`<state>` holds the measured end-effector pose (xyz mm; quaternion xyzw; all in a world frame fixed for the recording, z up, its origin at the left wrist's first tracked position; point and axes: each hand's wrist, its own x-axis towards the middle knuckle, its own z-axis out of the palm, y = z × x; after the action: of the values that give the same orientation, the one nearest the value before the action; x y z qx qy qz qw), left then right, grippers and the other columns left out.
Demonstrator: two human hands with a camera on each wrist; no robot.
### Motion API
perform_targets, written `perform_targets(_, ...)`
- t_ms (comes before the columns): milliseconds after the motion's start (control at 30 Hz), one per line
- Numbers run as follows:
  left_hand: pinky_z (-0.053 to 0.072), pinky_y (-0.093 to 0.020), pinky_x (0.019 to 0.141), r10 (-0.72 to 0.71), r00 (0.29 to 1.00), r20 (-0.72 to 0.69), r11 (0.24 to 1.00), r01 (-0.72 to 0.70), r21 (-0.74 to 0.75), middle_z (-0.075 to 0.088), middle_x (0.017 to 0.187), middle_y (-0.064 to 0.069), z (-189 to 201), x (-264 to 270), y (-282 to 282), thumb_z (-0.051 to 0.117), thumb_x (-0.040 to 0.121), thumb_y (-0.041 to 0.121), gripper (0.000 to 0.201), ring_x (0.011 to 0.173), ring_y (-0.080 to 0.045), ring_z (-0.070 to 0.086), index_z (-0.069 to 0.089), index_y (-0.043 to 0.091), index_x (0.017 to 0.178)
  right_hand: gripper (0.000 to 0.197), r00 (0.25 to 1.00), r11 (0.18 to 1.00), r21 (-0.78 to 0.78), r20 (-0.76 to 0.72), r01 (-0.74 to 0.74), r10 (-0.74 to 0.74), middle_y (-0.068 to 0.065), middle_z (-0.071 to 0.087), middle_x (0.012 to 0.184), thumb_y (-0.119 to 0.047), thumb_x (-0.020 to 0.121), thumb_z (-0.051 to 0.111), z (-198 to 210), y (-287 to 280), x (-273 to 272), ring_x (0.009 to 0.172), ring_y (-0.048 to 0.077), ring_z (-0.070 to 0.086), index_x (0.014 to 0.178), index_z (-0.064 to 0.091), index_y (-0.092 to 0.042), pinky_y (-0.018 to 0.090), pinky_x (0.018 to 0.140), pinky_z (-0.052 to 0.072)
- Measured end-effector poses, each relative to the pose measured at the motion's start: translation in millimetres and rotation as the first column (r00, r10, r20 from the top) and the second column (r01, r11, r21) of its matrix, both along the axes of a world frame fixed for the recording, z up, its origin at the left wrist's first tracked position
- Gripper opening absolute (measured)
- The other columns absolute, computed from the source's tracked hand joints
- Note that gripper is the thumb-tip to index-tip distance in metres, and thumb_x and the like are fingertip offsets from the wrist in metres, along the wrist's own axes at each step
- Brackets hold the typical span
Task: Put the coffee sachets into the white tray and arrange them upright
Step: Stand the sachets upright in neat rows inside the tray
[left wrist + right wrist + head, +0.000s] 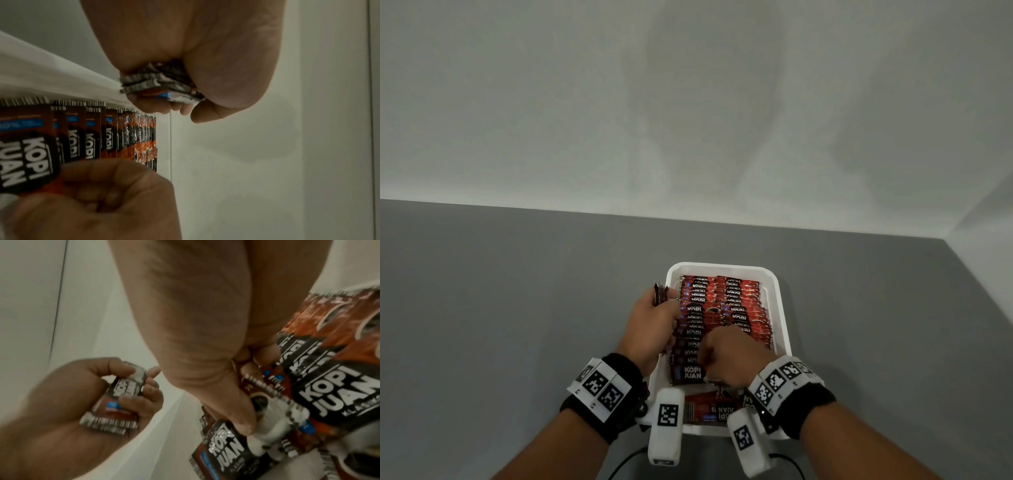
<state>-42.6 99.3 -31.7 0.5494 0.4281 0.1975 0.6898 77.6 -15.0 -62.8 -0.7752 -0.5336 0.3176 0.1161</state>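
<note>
The white tray point(722, 268) sits on the grey table and is packed with rows of red-and-black coffee sachets point(722, 301) standing on edge. At the tray's left rim, my left hand point(664, 301) grips a small bundle of sachets point(160, 84), also seen in the right wrist view point(123, 395). My right hand point(709, 356) is down in the near part of the tray, thumb and curled fingers pinching one sachet point(267, 402) among the front rows. Another sachet point(709, 409) lies flat at the tray's near end, partly hidden by the wrist cameras.
The grey table point(500, 308) spreads out left and right of the tray. A white wall point(688, 120) stands just behind the table and also closes in at the right. Dark cables point(626, 460) hang at the near edge under my wrists.
</note>
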Motion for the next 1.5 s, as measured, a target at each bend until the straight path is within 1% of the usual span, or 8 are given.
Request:
perform_targets(333, 0.055, -0.039, 0.069, -0.097, 0.995, 0.011, 0.995, 0.097, 0.016, 0.069, 0.075, -0.009, -8, -3, -6, 0.052, 0.089, -0.005, 0.021, 0.067, -0.023, 0.062, 0.070, 0.006, 0.086, 0.022, 0.990, 0.996, -0.064, 0.116, -0.070, 0.077, 0.011, 0.074, 0.102, 0.001, 0.084, 0.067, -2, 5, -9, 0.093, 0.026, 0.070, 0.103, 0.075, -0.006, 0.025, 0.068, 0.050)
perform_targets(500, 0.061, -0.046, 0.077, -0.087, 0.989, 0.116, 0.989, 0.100, -0.108, 0.074, 0.093, -0.022, -14, -5, -4, 0.056, 0.091, -0.011, 0.020, 0.082, -0.033, 0.073, 0.071, -0.003, 0.102, 0.018, 0.981, 0.978, 0.091, -0.064, 0.189, -0.183, -0.006, 0.070, 0.096, -0.010, 0.083, 0.071, 2, -2, 9, 0.084, 0.008, 0.065, 0.097, 0.074, -0.020, 0.021, 0.074, 0.054)
perform_targets(667, 0.052, -0.063, 0.097, -0.082, 0.970, 0.229, 0.966, 0.134, -0.221, 0.070, 0.116, -0.029, -17, 2, -8, 0.065, 0.091, 0.000, 0.029, 0.108, -0.047, 0.068, 0.066, -0.003, 0.121, 0.017, 0.617, 0.793, 0.121, -0.701, 0.597, -0.358, 0.011, 0.076, 0.088, -0.007, 0.087, 0.074, 25, -12, 8, 0.073, 0.021, 0.072, 0.103, 0.071, -0.010, 0.031, 0.061, 0.056)
perform_targets(1000, 0.052, -0.043, 0.075, -0.057, 0.978, 0.202, 0.983, 0.091, -0.162, 0.068, 0.088, -0.021, -13, 7, -1, 0.073, 0.085, 0.001, 0.022, 0.077, -0.030, 0.063, 0.065, 0.011, 0.102, 0.022, 0.673, 0.753, 0.218, -0.641, 0.621, -0.370, 0.007, 0.076, 0.084, 0.005, 0.084, 0.072, 29, -27, 16, 0.074, 0.019, 0.071, 0.088, 0.076, -0.016, 0.037, 0.074, 0.062)
perform_targets(1233, 0.060, -0.042, 0.077, -0.290, 0.952, 0.101, 0.956, 0.292, -0.005, 0.076, 0.094, -0.015, -14, 2, -22, 0.071, 0.087, -0.004, 0.014, 0.085, -0.030, 0.074, 0.068, 0.008, 0.095, 0.039, 0.311, 0.539, 0.128, -0.914, 0.833, -0.262, 0.012, 0.074, 0.094, 0.013, 0.085, 0.068, 30, -18, 14, 0.077, 0.024, 0.071, 0.116, 0.060, -0.010, 0.038, 0.068, 0.058)
perform_targets(1333, 0.060, -0.051, 0.082, -0.329, 0.936, 0.123, 0.942, 0.334, -0.020, 0.075, 0.100, -0.021, -13, 2, -28, 0.071, 0.089, -0.001, 0.022, 0.089, -0.034, 0.073, 0.066, 0.004, 0.109, 0.028, 0.390, 0.579, 0.147, -0.863, 0.802, -0.320, 0.017, 0.076, 0.096, 0.009, 0.083, 0.072, 26, -20, 11, 0.087, 0.032, 0.073, 0.105, 0.064, -0.005, 0.044, 0.078, 0.059)
perform_targets(1433, 0.053, -0.031, 0.060, -0.357, 0.933, 0.038, 0.934, 0.356, 0.033, 0.071, 0.085, -0.020, -15, 0, -25, 0.073, 0.088, 0.004, 0.021, 0.065, -0.020, 0.065, 0.062, -0.002, 0.105, 0.014, 0.491, 0.619, 0.166, -0.772, 0.768, -0.403, 0.015, 0.077, 0.092, 0.002, 0.085, 0.074, 20, -27, 19, 0.086, 0.035, 0.074, 0.094, 0.069, -0.008, 0.053, 0.084, 0.060)
perform_targets(1500, 0.051, -0.025, 0.053, -0.314, 0.949, -0.018, 0.949, 0.314, 0.034, 0.070, 0.077, -0.011, -15, 0, -21, 0.067, 0.088, -0.004, 0.012, 0.057, -0.013, 0.064, 0.062, 0.000, 0.097, 0.013, 0.701, 0.712, 0.251, -0.553, 0.655, -0.450, 0.005, 0.078, 0.086, -0.002, 0.088, 0.072, 21, -34, 31, 0.080, 0.026, 0.075, 0.091, 0.074, -0.015, 0.046, 0.079, 0.061)
